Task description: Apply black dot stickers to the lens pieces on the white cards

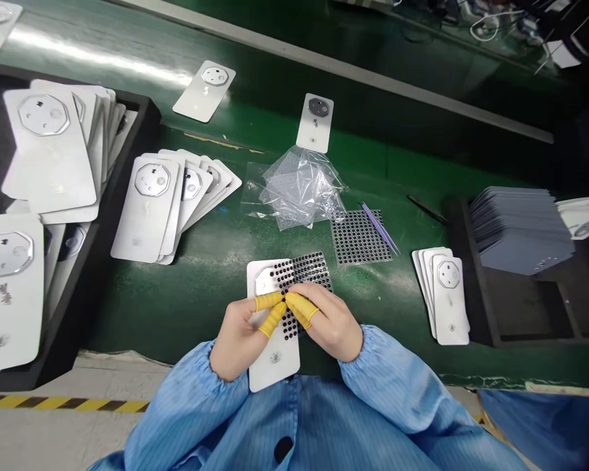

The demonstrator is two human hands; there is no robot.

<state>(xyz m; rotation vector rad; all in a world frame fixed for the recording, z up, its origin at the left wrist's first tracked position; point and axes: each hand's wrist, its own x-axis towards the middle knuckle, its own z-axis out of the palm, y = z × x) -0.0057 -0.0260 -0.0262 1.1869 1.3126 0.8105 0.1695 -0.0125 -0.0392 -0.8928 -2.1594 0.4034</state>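
Observation:
A white panel [269, 365] with an octagonal ring near its top lies at the table's front edge. Over its right side is a clear sheet of black dots [310, 263]. My left hand [243, 333], in yellow finger cots, pinches at the sheet with thumb and index finger. From the right, my right hand [326, 320], also in yellow cots, has its fingertips closed on the sheet, touching the left fingertips. Anything small between the fingertips is too small to make out. The hands hide the middle of the sheet and part of the panel.
Behind lie a second dot sheet [348, 242], purple tweezers [379, 227], crumpled clear film [302, 186] and a black tool [427, 209]. Fanned white panels [144, 226] lie left beside a black tray [91, 261]. More panels [450, 314] and a tray of grey plates [520, 229] are right.

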